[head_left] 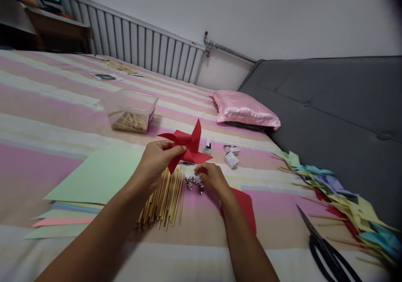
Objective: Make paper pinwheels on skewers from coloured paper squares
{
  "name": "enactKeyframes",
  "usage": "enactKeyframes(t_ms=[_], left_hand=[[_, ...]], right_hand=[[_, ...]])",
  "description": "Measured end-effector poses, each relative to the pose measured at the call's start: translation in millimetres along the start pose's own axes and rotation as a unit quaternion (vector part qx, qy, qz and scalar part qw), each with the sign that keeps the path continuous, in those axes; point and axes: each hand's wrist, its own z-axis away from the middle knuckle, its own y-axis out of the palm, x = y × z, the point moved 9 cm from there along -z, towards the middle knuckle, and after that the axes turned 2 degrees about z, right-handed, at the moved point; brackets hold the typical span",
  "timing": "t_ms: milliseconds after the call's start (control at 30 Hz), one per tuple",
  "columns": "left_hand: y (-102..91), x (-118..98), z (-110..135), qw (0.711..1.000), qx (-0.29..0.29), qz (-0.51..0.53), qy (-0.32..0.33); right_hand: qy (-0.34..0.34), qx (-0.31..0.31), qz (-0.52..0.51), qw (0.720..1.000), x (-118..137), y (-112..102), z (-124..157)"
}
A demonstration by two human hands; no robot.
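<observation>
My left hand [158, 158] pinches a red paper pinwheel [190, 141] near its middle, thumb on the front, and holds it up above the bed. Below it lies a bundle of thin wooden sticks [165, 202]. My right hand [213, 177] is lowered beside a small heap of shiny silver pieces [194, 183], fingers curled together; whatever they hold, if anything, is too small to make out. Partly behind my right forearm is a red sheet of paper [246, 208]. A small bottle-like item [207, 147] stands just past the pinwheel.
Coloured paper sheets [94, 177] are stacked at left. Beyond them stands a clear plastic box [132, 110] holding short sticks. Small white boxes [231, 159], black scissors [326, 248], finished pinwheels [342, 198] and a pink pillow [245, 108] lie at right, near the grey headboard [329, 97].
</observation>
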Motion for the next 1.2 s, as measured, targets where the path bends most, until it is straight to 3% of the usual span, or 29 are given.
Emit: enactKeyframes(t_ms=[333,733,1200], left_hand=[[-1.0,1.3,-0.9,1.0,-0.005,0.011,-0.003],[1.2,0.5,-0.3,1.0,-0.004,0.007,-0.006],[1.4,2.3,-0.7,1.0,0.001,0.011,-0.005]], right_hand=[[0.028,-0.013,0.088,0.996,-1.0,-4.8,1.1],[0.044,-0.02,0.093,0.994,-11.2,2.7,-4.1],[0.073,-0.033,0.093,0.992,-16.6,-6.8,-2.3]])
